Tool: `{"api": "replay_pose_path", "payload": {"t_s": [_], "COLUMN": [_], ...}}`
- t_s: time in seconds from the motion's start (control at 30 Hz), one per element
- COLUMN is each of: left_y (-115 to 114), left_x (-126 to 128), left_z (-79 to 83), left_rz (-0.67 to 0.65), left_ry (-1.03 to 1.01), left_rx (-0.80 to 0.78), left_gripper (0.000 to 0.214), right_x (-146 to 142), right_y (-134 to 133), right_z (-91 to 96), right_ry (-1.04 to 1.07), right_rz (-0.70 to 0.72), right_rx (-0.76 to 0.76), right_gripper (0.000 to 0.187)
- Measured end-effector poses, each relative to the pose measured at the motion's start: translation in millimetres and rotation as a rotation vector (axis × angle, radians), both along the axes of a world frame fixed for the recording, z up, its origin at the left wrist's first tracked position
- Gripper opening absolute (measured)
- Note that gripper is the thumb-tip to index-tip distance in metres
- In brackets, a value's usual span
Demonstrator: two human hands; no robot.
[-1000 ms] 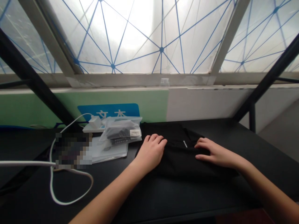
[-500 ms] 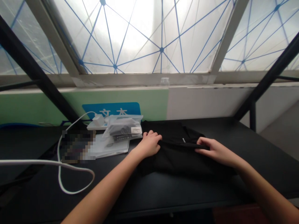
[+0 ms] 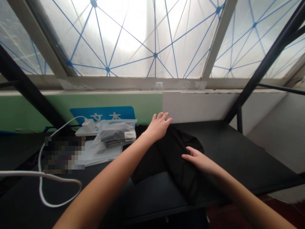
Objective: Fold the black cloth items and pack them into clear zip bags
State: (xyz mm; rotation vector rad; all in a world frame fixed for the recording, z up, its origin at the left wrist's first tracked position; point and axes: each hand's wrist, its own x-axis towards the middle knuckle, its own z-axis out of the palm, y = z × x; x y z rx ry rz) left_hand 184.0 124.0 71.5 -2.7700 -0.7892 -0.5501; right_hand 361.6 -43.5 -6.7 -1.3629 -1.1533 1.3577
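A black garment [image 3: 176, 159] lies bunched on the black table [image 3: 238, 156], partly folded over itself. My left hand [image 3: 158, 126] reaches to its far edge near the wall, fingers stretched out, resting on the cloth. My right hand [image 3: 196, 159] lies on the garment's right side, fingers extended and pressing the fabric flat. Neither hand shows a closed grip.
Clear plastic bags with packed dark items [image 3: 114, 133] lie left of the garment. A white charger [image 3: 88, 125] and its cable [image 3: 47, 184] loop across the left of the table. Black frame posts [image 3: 238, 117] stand at the back right. The table's right edge drops to the floor.
My left hand moved from the garment's left edge up to its far end. The cloth got folded rightward into a narrower bundle, and my right hand shifted left on it.
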Motion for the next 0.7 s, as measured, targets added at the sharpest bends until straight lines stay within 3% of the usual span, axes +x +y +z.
{"api": "replay_pose_path", "payload": {"t_s": [0.07,0.2,0.27,0.33,0.47,0.53,0.63,0.7], "left_y": [-27,-87,-106,-115,-113,-109,-106,-107], "left_x": [-4,-41,-58,-68,-68,-67,-70,-74], "left_z": [-19.1,-48.3,-57.7,-65.8,-74.3,-71.9,-64.7,-62.3], "left_rz": [-0.163,-0.444,-0.451,-0.438,-0.420,-0.433,-0.361,-0.269], "left_ry": [0.004,0.066,0.072,0.050,-0.135,-0.272,-0.488,-0.575], "left_rx": [-0.138,-0.397,-0.449,-0.461,-0.492,-0.563,-0.738,-0.871], "left_gripper": [0.050,0.062,0.078,0.080,0.049,0.036,0.012,0.020], "right_x": [2,7,1,-9,-27,-27,-18,-15], "right_y": [-7,-33,-44,-50,-51,-51,-53,-55], "right_z": [-5.9,-3.7,0.4,4.1,9.5,11.6,15.0,17.8], "right_ry": [-0.038,0.035,0.190,0.324,0.363,0.208,-0.244,-0.477], "right_rz": [-0.025,-0.123,-0.153,-0.162,-0.155,-0.161,-0.148,-0.096], "right_rx": [-0.059,-0.146,-0.165,-0.194,-0.216,-0.127,0.196,0.414], "right_gripper": [0.040,0.053,0.055,0.052,0.046,0.046,0.049,0.062]}}
